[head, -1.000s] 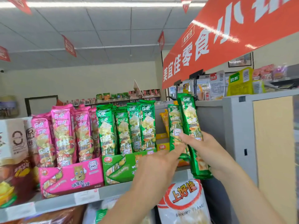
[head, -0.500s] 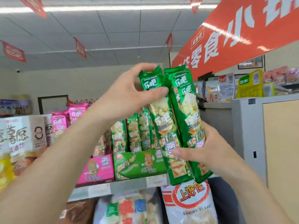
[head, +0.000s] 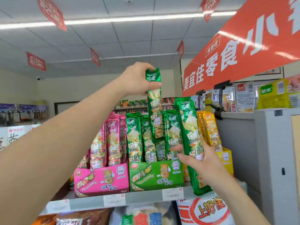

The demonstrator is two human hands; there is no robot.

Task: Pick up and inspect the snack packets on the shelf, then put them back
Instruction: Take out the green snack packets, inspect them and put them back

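- While only the head view is given, it shows both hands busy at the grey metal shelf (head: 146, 196): the left hand (head: 138, 78) is pinched shut on the crimped top seal of a long, narrow green foil snack packet (head: 155, 111), which hangs upright with its lower end down among the standing green packets in the green cardboard display box (head: 155, 175).
- At about 4 o'clock from that packet, the right hand (head: 201, 161) is wrapped around the lower half of a second long green foil snack packet (head: 190, 135), fingers in front, thumb behind; it leans slightly left, its bottom edge hanging below the shelf lip, just right of the green box.
- Judged from their look, these packets are light, thin and glossy, so likely slippery; the foil gives under pressure and the crisps inside would probably crack if squeezed.
- Best hold, I judge, is the flat crimped seal at the top or bottom, or a loose wrap around the edges rather than across the belly.
- At 9 o'clock of the green box sits a pink cardboard display box (head: 102, 181) of pink packets; at 3 o'clock, yellow foil packets (head: 211, 129) in a yellow box.
- Sliding the hanging packet back calls for keeping it vertical, since its soft neighbours may buckle or tip.
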